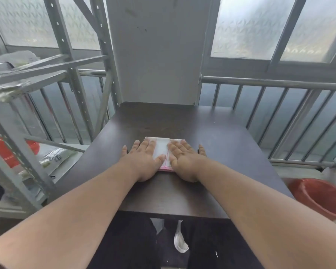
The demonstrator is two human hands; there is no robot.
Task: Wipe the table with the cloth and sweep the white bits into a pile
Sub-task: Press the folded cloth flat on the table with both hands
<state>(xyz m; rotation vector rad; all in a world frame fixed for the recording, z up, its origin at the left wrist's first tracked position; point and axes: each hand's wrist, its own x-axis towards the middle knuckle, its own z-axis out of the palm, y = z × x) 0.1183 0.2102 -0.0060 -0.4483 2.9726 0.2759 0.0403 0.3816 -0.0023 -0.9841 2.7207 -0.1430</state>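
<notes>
Cloth (pixel 162 150) pinned flat on the worktop (pixel 221 152) under left hand (pixel 144 158) and right hand (pixel 184 160), fingers straight — best pushed evenly, low — no lifting.

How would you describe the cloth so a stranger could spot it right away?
Start at the dark brown table in front of the railing. Near its middle, both flat hands, left and right, press down on a folded white cloth. It is the only pale thing on the dark top, with a pink stitched edge nearest the person.

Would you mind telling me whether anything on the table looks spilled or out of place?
Nothing stands out. Both hands, left and right, press flat on the folded cloth; one tiny white bit lies far right on the table.
</notes>
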